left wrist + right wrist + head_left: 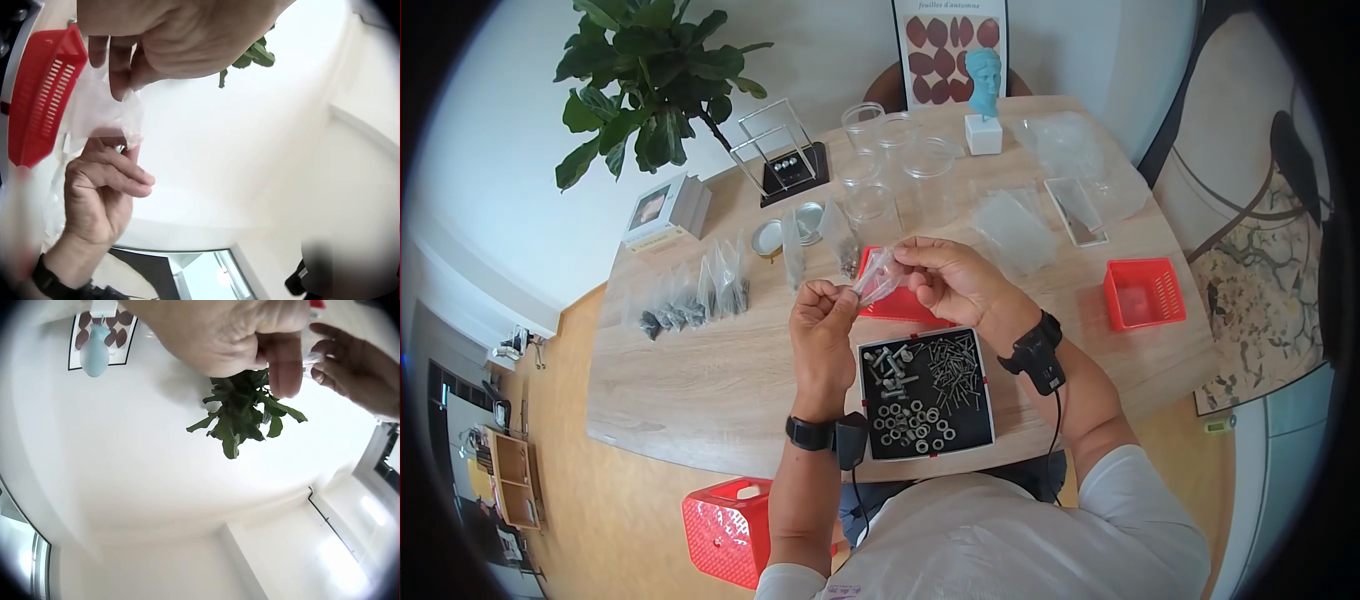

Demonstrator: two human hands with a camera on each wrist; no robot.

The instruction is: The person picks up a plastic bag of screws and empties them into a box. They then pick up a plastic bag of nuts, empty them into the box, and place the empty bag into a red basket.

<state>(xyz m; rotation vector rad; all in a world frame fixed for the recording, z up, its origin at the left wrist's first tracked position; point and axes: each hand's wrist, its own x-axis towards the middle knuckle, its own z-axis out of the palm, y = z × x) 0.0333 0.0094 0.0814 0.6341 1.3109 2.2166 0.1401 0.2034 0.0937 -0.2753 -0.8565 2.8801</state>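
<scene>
Both hands hold a clear plastic bag (882, 279) in front of the body, over a red basket (913, 308). My left hand (824, 335) pinches one end of the bag between thumb and fingers. At the other end, my right hand (956, 278) pinches its edge. The left wrist view shows the thin, see-through bag (103, 112) stretched between the two hands. Just below them on the table lies a shallow tray (990, 430) with a black bottom. Thick bolts (890, 368), slim screws (955, 370) and nuts (912, 428) lie in separate groups in it.
Filled bags (722, 285) stand at the left, near metal lids (768, 238). Clear jars (928, 165) stand at the back beside a blue bust (983, 85). Flat clear bags (1015, 232) and another red basket (1144, 294) are on the right. A Newton's cradle (792, 172) stands back left.
</scene>
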